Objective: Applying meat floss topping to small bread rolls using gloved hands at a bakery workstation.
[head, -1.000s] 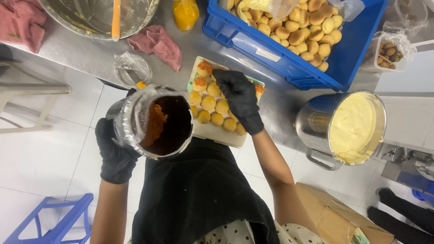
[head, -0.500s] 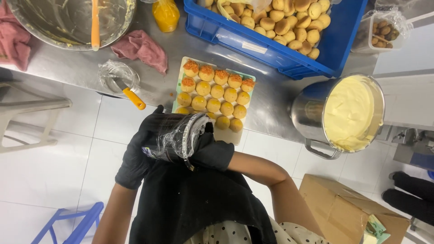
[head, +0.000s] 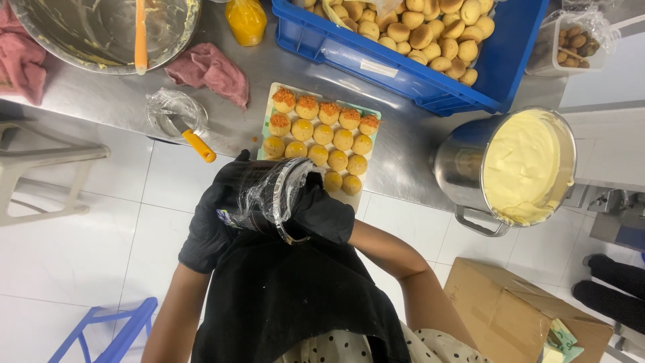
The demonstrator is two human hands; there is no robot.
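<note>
Holding: both gloved hands, left hand (head: 213, 222) and right hand (head: 322, 214), fingers wrapped round the film-covered container (head: 272, 196).
Handling: looked rigid, slippery film; best gripped by its sides.

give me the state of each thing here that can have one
left hand: black glove, gripping the container
right hand: black glove, at the container's mouth
container: film-lined, tipped sideways
tray: full of round pastries, back row orange-topped
blue crate: heaped with pastries
steel pot: nearly full of yellow cream
big bowl: nearly scraped out, spatula inside

L hand (head: 213, 222) + R hand (head: 322, 214) grip wrapped tin (head: 269, 196) | above bun tray (head: 321, 134) (gloves black)
</note>
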